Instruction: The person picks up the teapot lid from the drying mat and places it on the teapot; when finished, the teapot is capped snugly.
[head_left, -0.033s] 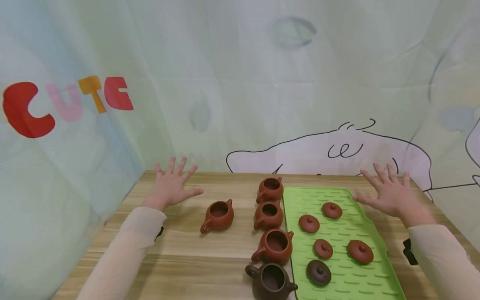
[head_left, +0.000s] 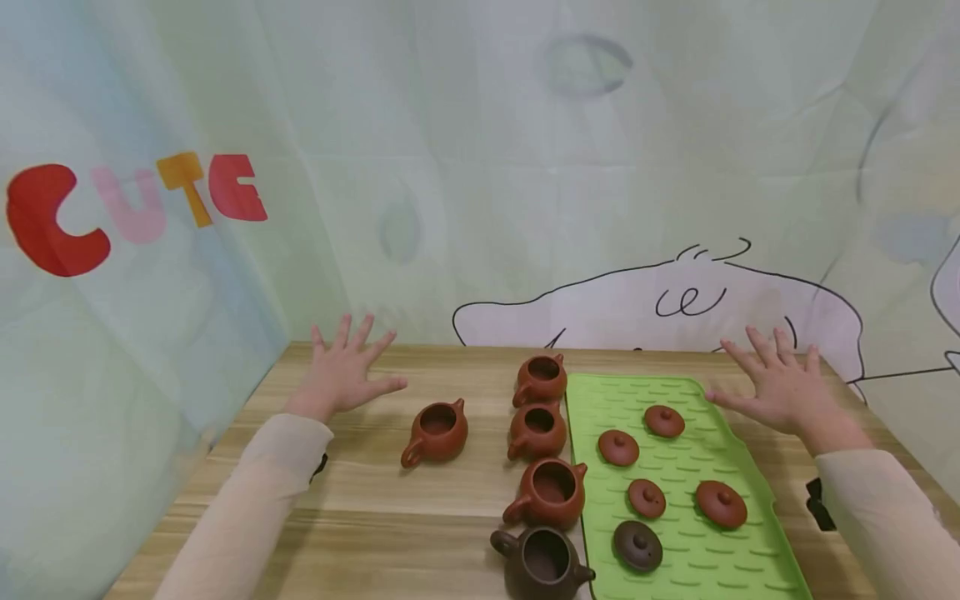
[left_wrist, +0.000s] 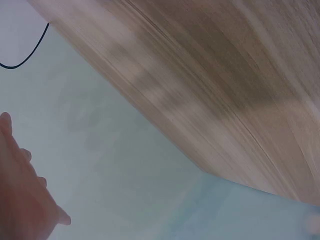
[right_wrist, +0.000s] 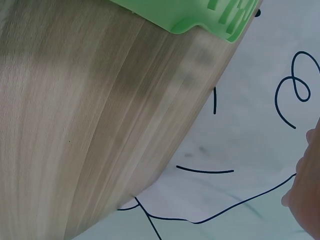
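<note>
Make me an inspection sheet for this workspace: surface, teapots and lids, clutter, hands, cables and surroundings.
Surface: wood-grain table, with a green textured mat on it.
Teapots: five, all unlidded; three reddish-brown teapots and one dark teapot line the mat's left edge, and a lone reddish-brown teapot stands apart, nearer the left hand.
Lids: four reddish-brown lids and one dark lid, all on the mat.
Clutter: nothing seen.
Hands: left hand and right hand both have fingers spread, holding nothing.
Cables: nothing seen.
Surroundings: pale printed backdrop with "CUTE" lettering.
</note>
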